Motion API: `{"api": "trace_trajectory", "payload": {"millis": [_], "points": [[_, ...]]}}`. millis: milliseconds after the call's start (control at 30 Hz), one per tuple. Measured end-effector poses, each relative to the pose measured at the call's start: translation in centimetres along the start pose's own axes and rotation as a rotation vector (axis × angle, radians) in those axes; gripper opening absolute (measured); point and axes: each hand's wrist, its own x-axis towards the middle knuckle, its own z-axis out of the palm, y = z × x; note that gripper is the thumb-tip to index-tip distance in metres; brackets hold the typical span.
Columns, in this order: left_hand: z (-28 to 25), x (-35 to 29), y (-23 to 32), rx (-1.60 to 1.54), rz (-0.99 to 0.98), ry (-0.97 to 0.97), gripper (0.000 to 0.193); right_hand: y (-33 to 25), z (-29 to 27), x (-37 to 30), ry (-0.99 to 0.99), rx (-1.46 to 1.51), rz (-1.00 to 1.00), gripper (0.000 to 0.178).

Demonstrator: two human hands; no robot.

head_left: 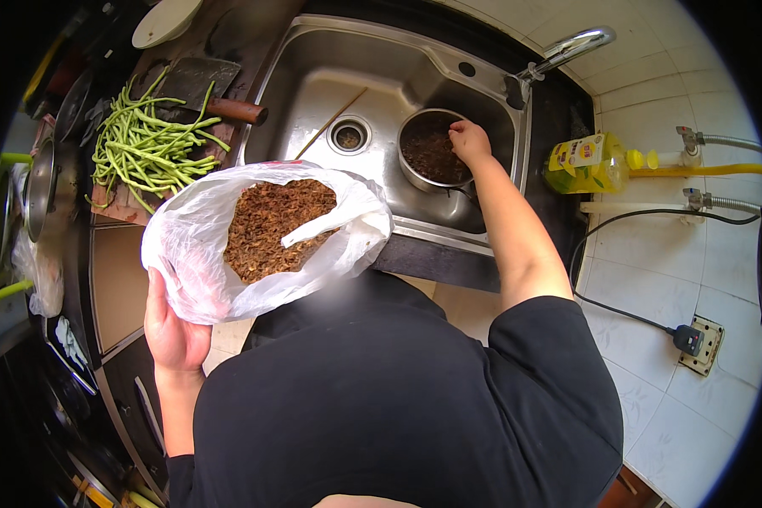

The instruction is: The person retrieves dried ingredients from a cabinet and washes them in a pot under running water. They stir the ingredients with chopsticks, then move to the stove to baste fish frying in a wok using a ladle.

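Support the white plastic bag of brown flakes from its near left side with the left hand, mouth upward to avoid spilling. Work the narrow, bunched right hand low over the metal pot in the steel sink; cannot tell whether pinching anything

The pot sits in the sink, right of the drain; a stick slants past the drain's left side. The bag is before the sink's left part. Beans and a cleaver lie on the surface left of the sink. The tap stands behind the pot, the bottle to its right.
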Motion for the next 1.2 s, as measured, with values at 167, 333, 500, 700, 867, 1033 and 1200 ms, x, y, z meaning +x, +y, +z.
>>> {"api": "trace_trajectory", "payload": {"millis": [167, 333, 500, 700, 867, 1033, 1200], "points": [[-0.2, -0.1, -0.2, -0.017, 0.006, 0.013, 0.047, -3.3, -3.8, -1.0, 0.219, 0.126, 0.186, 0.025], [0.1, -0.1, -0.3, -0.021, 0.012, 0.037, 0.047, -8.0, -8.8, -0.6, 0.701, 0.298, 0.078, 0.040], [0.3, 0.6, -0.2, -0.027, -0.012, -0.034, 0.047, -4.9, -9.9, 1.3, 0.501, 0.136, 0.020, 0.048], [0.3, 0.5, -0.1, 0.007, 0.007, -0.013, 0.048, -6.1, -9.4, -1.9, 0.516, 0.164, 0.046, 0.045], [0.4, 0.8, -0.2, -0.010, -0.002, -0.026, 0.047, -6.8, -5.1, -7.0, -0.041, -0.138, 0.033, 0.041], [0.8, 0.8, 0.0, 0.012, -0.023, -0.017, 0.047, -4.8, 1.8, -9.6, -0.373, -0.598, -0.389, 0.037], [0.5, 0.5, 0.1, 0.028, -0.016, -0.015, 0.048, -5.5, 4.9, -8.6, -0.219, -0.488, -0.547, 0.022]]}}
